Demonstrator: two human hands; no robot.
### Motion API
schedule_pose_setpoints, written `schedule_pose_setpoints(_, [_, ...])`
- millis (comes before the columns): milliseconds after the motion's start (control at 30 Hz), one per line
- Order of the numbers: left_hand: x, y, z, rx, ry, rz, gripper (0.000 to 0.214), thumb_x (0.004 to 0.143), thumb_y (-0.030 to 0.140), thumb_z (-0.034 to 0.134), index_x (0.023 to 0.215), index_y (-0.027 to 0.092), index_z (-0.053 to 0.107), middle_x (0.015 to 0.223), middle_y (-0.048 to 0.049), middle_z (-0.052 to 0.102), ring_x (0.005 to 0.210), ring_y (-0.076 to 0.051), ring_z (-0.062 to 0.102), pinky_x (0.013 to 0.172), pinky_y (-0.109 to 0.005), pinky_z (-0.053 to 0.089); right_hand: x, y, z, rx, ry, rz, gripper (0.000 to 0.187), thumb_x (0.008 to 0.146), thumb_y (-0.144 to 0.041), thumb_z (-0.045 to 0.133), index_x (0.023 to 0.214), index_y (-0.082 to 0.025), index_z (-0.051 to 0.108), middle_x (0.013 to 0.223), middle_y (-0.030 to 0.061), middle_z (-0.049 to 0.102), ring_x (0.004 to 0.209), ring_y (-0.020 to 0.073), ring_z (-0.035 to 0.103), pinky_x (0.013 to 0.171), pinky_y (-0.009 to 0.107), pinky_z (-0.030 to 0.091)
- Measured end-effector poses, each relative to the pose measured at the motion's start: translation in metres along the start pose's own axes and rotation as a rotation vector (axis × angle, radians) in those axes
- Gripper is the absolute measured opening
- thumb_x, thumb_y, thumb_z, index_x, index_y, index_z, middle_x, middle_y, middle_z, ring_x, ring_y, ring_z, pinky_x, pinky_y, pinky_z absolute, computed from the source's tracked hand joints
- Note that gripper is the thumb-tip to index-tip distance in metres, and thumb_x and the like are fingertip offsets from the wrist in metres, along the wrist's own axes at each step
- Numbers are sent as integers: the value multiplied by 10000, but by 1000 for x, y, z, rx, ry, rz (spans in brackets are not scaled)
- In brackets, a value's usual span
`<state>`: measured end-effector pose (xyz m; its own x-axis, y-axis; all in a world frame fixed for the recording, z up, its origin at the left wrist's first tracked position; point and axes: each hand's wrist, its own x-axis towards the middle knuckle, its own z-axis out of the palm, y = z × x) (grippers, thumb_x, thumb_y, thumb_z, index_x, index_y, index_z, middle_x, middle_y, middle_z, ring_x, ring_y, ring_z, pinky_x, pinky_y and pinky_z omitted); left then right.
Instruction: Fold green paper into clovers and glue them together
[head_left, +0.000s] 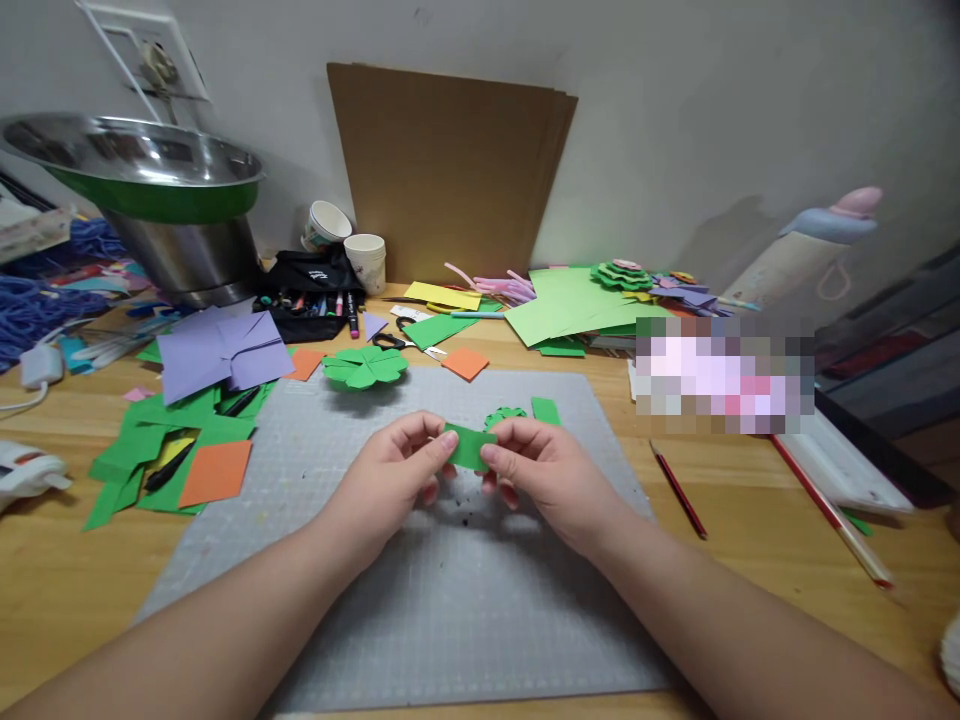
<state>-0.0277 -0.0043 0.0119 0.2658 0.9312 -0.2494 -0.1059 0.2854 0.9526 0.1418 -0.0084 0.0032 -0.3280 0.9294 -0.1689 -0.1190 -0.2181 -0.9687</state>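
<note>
A small green paper piece (469,447) is held above the grey cutting mat (465,600), pinched at both ends. My left hand (401,458) grips its left end between thumb and fingers. On the other end, my right hand (544,465) has the same kind of pinch. Just behind the right hand lies a scalloped green paper shape (505,415), partly hidden by it, and a green paper strip (546,410). Farther back on the mat sits a green paper flower (365,368) with rounded petals.
Scissors (409,340), an orange square (466,364) and light green sheets (577,305) lie behind the mat. Purple paper (225,350) and green scraps (142,440) are at left, near a glue gun (30,472). A dark red pencil (679,492) rests at right. Cardboard (450,170) leans on the wall.
</note>
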Motion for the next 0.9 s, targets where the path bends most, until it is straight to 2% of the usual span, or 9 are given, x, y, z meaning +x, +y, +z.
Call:
schedule_pose_setpoints(100, [1, 0, -1, -150, -64, -62, 262, 732, 352, 731, 843, 172, 575, 635, 60, 517, 510, -43, 480, 463, -155, 356, 1, 0, -4, 37, -75, -15, 264, 696, -396, 757, 744, -167, 634, 660, -8, 580, 597, 104, 520, 486, 212, 378])
schedule_pose_setpoints(167, [1, -1, -2, -164, -61, -64, 287, 717, 336, 748, 906, 191, 588, 603, 70, 512, 492, -49, 469, 463, -163, 355, 2, 0, -5, 26, -101, -27, 246, 707, -384, 752, 738, -165, 644, 640, -12, 578, 570, 95, 496, 490, 218, 370])
schedule_pose_setpoints(300, [2, -3, -2, -16, 15, 41, 203, 716, 327, 741, 820, 172, 662, 724, 19, 620, 579, -73, 515, 556, -202, 428, 1, 0, 0, 0, 2, -97, 242, 678, -347, 777, 723, -187, 601, 649, -30, 576, 568, 97, 512, 504, 230, 377])
schedule_pose_setpoints(367, [1, -3, -1, 24, 18, 57, 228, 693, 315, 756, 864, 178, 694, 777, 1, 658, 632, -96, 553, 612, -224, 454, 1, 1, 2, -9, 52, -140, 255, 662, -331, 788, 700, -194, 576, 660, -37, 568, 578, 99, 514, 521, 236, 390])
schedule_pose_setpoints(500, [-2, -1, 2, 58, 67, 90, 262, 655, 276, 780, 890, 187, 706, 832, -20, 712, 757, -150, 624, 711, -255, 481, 1, 2, 3, -20, 56, -153, 236, 675, -318, 778, 715, -194, 581, 681, -37, 563, 587, 94, 522, 535, 237, 408])
schedule_pose_setpoints(700, [-1, 0, 0, 198, 43, 142, 190, 758, 317, 680, 897, 197, 729, 876, -39, 724, 800, -173, 632, 705, -262, 477, 0, 1, 5, 36, 125, -148, 329, 650, -317, 799, 829, -217, 541, 697, -49, 565, 556, 85, 526, 461, 204, 388])
schedule_pose_setpoints(800, [0, -3, -2, 238, 29, 189, 159, 766, 318, 674, 863, 200, 718, 893, -34, 694, 788, -158, 613, 679, -248, 468, 0, 1, 5, 0, 114, -143, 274, 677, -341, 778, 770, -196, 565, 656, -39, 579, 525, 86, 536, 438, 202, 385])
schedule_pose_setpoints(900, [1, -5, -1, 151, 61, 160, 173, 718, 292, 728, 854, 198, 674, 792, 2, 670, 712, -132, 603, 657, -237, 471, 0, 2, 4, 21, 112, -112, 278, 679, -342, 779, 731, -189, 553, 632, -40, 588, 524, 96, 578, 430, 195, 399])
